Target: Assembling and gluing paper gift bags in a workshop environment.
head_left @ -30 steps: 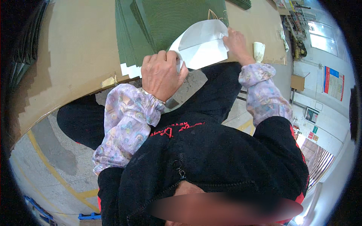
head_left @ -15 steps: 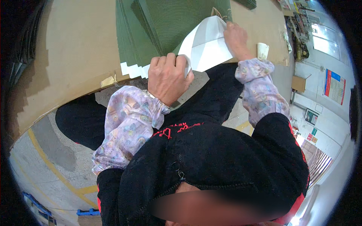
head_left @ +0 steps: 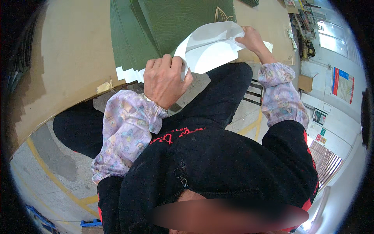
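A green paper bag [head_left: 198, 19] lies at the table's near edge, and its white inside [head_left: 212, 50] bulges toward me. My left hand [head_left: 165, 80] is closed over the left corner of the white part, knuckles up. At the opposite corner my right hand [head_left: 252, 41] pinches the white edge between thumb and fingers. Thin tan cord handles [head_left: 222, 16] stick up behind the curved white rim. More flat green bags [head_left: 130, 43] lie fanned out to the left, their white ends [head_left: 130, 75] stepped along the table edge.
The brown table [head_left: 74, 46] has a torn patch of tape [head_left: 104, 86] on its front edge. Dark folded stacks [head_left: 21, 50] stand at the far left. Behind my right wrist is a small white object [head_left: 268, 46]. My legs [head_left: 222, 93] are below the table edge.
My right hand has moved right and drawn its edge outward. The white part has spread wider and rounder, showing more of the cord handles. My left hand keeps its hold.
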